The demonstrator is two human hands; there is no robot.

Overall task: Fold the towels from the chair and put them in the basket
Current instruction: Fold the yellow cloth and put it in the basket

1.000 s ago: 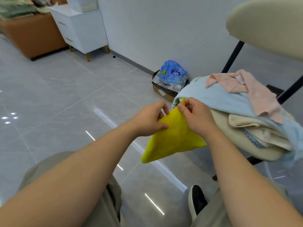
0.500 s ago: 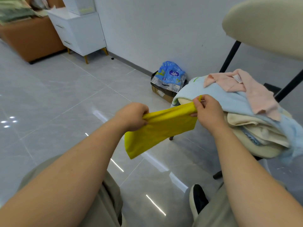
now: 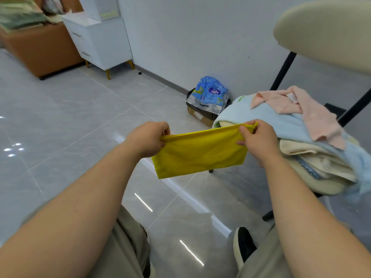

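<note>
A small yellow towel [image 3: 200, 153] hangs stretched in the air between my hands, folded over along its top edge. My left hand [image 3: 146, 139] pinches its top left corner and my right hand [image 3: 259, 141] pinches its top right corner. To the right, the chair [image 3: 321, 31] with a cream backrest carries a heap of towels: a pink one [image 3: 305, 109] on top, a light blue one [image 3: 261, 117] under it, cream ones [image 3: 313, 157] below. No basket is in view.
A cardboard box holding a blue plastic pack [image 3: 208, 97] stands by the wall behind the towel. A white drawer cabinet [image 3: 100, 41] and a brown sofa [image 3: 40, 49] are at the far left. Glossy grey floor tiles [image 3: 70, 117] spread to the left. My knees and a black shoe [image 3: 243, 245] show below.
My hands have drawn apart, the left one moving left, and the yellow towel has gone from a bunched triangle to a flat rectangle pulled taut between them.
</note>
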